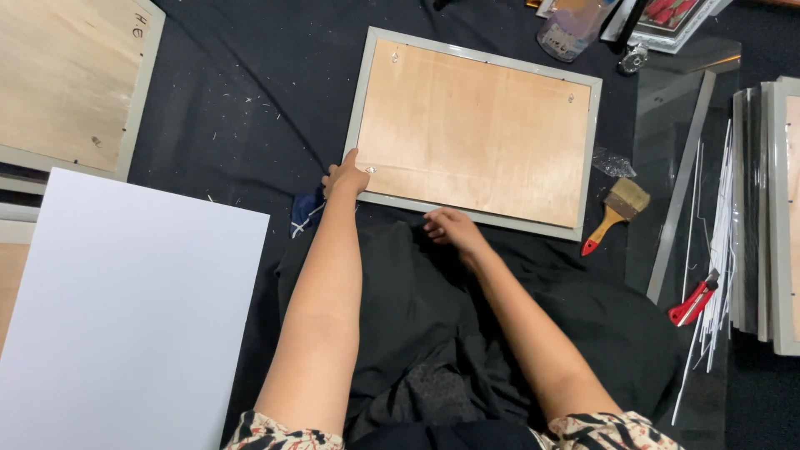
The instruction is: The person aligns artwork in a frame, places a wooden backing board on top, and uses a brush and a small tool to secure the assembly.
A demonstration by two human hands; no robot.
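The frame [472, 131] is lying face down on the black cloth [250, 92], plywood back showing, long side running across in front of the person, so the back and its edges are lying within easy reach of both arms. The left hand [345, 177] is resting on the frame's near left corner, fingers curled loosely over the grey edge, pressing rather than clutching; it looks like it is steadying the corner, and something small and pale is sitting just beside the fingertips, too small to make out. The right hand [451, 227] is hovering at the near rail, fingers half bent and pointing down towards the cloth just below the edge; whether it is pinching anything is not clear from here.

Tools are lying to the right, close by: a brush [618, 212] with a red-tipped handle just beside the frame's right corner, a long metal ruler [682, 187] leaning along a glass sheet [667, 108], and a red cutter [693, 302] near a bundle of thin white strips [718, 242]. A white board [125, 317] is lying well to the left, and another backed frame [71, 79] is sitting at the far left corner
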